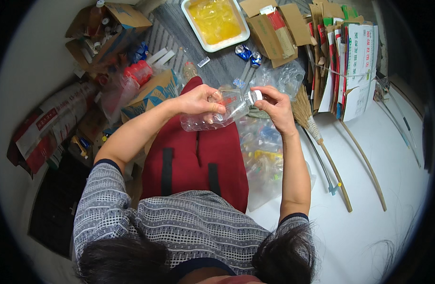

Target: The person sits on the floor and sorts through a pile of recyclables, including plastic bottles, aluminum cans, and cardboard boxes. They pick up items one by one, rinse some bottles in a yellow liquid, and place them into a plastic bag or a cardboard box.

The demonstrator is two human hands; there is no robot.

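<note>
A clear plastic bottle lies slantwise in front of me, above the dark red apron. My left hand grips its body, with the thumb across the near side. At the neck end, the fingers of my right hand hold the white screw cap. The cap sits at the bottle's mouth; whether it is tight or loose I cannot tell. Red print shows on the bottle, and I see no liquid in it.
Clear plastic bags of bottles lie beside my right arm. Two crushed blue cans lie below a white basin of yellow liquid. Tied flattened cardboard and a straw broom are at right. Left stands a cardboard box of bottles.
</note>
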